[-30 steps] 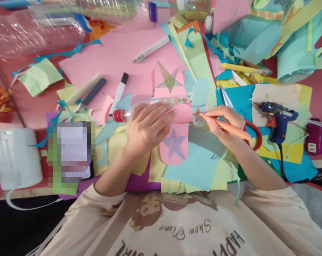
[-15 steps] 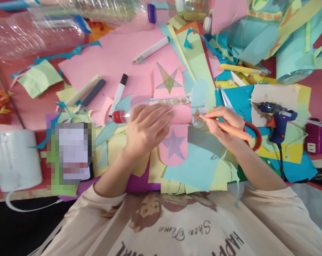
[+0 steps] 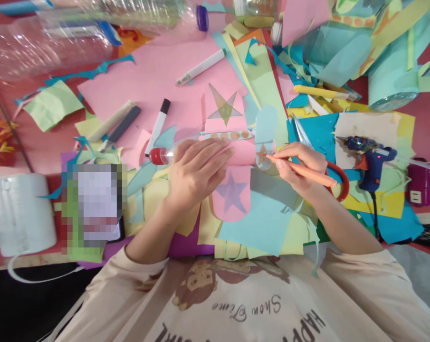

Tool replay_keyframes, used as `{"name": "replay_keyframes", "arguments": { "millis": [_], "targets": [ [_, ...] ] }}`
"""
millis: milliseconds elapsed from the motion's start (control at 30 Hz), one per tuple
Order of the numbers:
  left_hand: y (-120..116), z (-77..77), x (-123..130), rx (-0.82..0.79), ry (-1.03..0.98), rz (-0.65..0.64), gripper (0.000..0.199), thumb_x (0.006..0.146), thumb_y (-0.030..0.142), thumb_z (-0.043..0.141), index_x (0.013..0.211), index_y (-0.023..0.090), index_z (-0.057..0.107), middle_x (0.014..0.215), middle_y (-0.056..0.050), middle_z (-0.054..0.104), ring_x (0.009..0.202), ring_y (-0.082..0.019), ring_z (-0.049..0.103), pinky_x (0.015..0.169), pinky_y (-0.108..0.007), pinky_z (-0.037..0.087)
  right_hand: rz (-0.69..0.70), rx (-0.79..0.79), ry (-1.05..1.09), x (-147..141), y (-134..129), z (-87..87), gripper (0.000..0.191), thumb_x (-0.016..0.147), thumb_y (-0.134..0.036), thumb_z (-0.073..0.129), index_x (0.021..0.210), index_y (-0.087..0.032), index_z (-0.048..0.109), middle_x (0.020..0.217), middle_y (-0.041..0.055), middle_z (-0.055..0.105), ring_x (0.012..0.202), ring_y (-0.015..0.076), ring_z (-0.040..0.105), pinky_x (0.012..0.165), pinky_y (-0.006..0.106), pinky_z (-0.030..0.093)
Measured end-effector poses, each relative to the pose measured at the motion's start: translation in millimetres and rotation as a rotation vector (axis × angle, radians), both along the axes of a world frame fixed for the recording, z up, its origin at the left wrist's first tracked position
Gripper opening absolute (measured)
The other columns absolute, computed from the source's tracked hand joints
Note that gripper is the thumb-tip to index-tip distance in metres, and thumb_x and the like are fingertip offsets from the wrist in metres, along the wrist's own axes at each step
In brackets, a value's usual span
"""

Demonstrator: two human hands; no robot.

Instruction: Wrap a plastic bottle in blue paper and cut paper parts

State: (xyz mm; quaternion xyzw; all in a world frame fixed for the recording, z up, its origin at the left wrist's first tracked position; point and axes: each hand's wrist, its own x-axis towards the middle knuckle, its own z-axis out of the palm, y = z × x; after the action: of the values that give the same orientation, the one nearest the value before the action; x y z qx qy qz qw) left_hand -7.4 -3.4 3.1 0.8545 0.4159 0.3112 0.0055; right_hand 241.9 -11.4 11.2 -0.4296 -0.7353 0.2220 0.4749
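Observation:
A small plastic bottle with a red cap [image 3: 158,156] lies on its side, wrapped in pink paper [image 3: 246,152]. Pink wing-like flaps stick out from it, one with a grey-green star [image 3: 224,105], the other with a purple star [image 3: 232,194]. My left hand [image 3: 200,171] is curled over the bottle and holds it down. Between the fingers of my right hand [image 3: 300,164] is an orange marker [image 3: 307,174], its tip touching an orange star [image 3: 262,155] on the light blue paper piece [image 3: 266,124] at the bottle's end.
Red-handled scissors [image 3: 339,183] lie partly under my right hand. Farther right is a blue glue gun [image 3: 375,161] with its cord. Several markers, a white marker [image 3: 200,67] among them, and paper scraps surround the bottle. A phone [image 3: 98,204] and large clear bottles [image 3: 47,45] are left.
The orange marker has shifted very slightly at its rear end, with its tip still at the orange star. My left hand and the bottle stay in place.

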Motion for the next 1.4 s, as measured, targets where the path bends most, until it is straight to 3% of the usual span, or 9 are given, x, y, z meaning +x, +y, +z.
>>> {"name": "replay_keyframes", "arguments": {
  "millis": [333,533,967,1200,1400],
  "targets": [
    [1.1,0.2,0.5,0.057,0.034,0.009,0.048,0.086,0.016,0.052,0.126,0.042,0.056,0.116,0.004,0.072,0.104,-0.021,0.069,0.091,-0.041,0.053,-0.042,-0.019,-0.014,1.3,-1.0,-1.3,0.003,0.086,-0.022,0.06,0.085,-0.024,0.062,0.074,-0.002,0.068,0.065,0.0128,0.064,0.059,0.028,0.053],
    [1.1,0.0,0.9,0.054,0.01,-0.006,0.051,0.087,0.017,0.052,0.13,0.044,0.053,0.117,0.005,0.071,0.104,-0.02,0.069,0.091,-0.041,0.053,0.004,-0.018,-0.024,-0.7,-1.3,2.2,0.008,0.085,-0.022,0.061,0.077,-0.023,0.06,0.069,-0.0025,0.067,0.06,0.0121,0.062,0.055,0.027,0.051],
    [2.3,1.5,1.3,0.052,0.035,0.013,0.039,0.087,0.018,0.053,0.118,0.04,0.06,0.11,0.003,0.074,0.101,-0.02,0.07,0.085,-0.042,0.055,-0.034,0.024,-0.031,0.2,-1.4,0.8,0.005,0.085,-0.02,0.06,0.084,-0.025,0.061,0.074,-0.0033,0.067,0.064,0.0112,0.063,0.059,0.026,0.052],
    [1.8,3.1,1.9,0.08,0.051,0.005,0.04,0.087,0.017,0.053,0.12,0.04,0.059,0.112,0.003,0.073,0.102,-0.02,0.07,0.085,-0.042,0.055,0.002,-0.001,-0.019,-0.7,-1.4,-0.3,0.008,0.082,-0.018,0.062,0.076,-0.023,0.06,0.067,-0.0029,0.066,0.058,0.0115,0.061,0.053,0.027,0.05],
    [2.5,1.2,1.1,0.091,0.039,-0.008,0.042,0.087,0.016,0.054,0.121,0.04,0.058,0.113,0.003,0.073,0.103,-0.019,0.069,0.086,-0.041,0.055,-0.046,0.026,-0.012,0.1,-1.0,-0.3,0.004,0.084,-0.02,0.062,0.084,-0.024,0.062,0.072,-0.0031,0.067,0.063,0.0112,0.063,0.058,0.026,0.051]
  ]
}}
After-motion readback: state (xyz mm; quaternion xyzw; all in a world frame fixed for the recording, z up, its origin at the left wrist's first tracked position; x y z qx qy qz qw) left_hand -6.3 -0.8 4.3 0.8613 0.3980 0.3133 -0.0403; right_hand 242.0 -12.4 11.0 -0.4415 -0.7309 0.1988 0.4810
